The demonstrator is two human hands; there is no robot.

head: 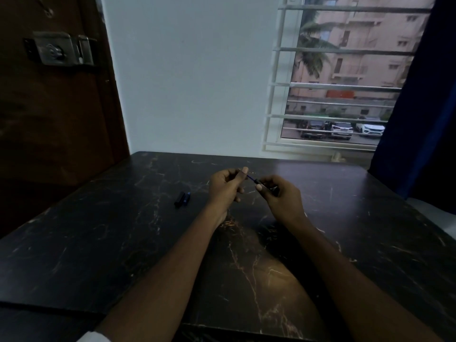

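While left hand (pixel 225 187) pinches a blue refill (pixel 251 178), right hand (pixel 281 196) grips it.

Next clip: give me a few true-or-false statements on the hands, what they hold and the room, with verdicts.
1. The left hand and right hand both pinch the thin blue rod. True.
2. The small pen parts lie to the right of the right hand. False: they lie on the table left of the left hand.
3. The table is dark with pale veins. True.
4. The blue curtain covers the window. False: it hangs at the window's right side, and the bars show.
5. A metal latch sits on the door. True.
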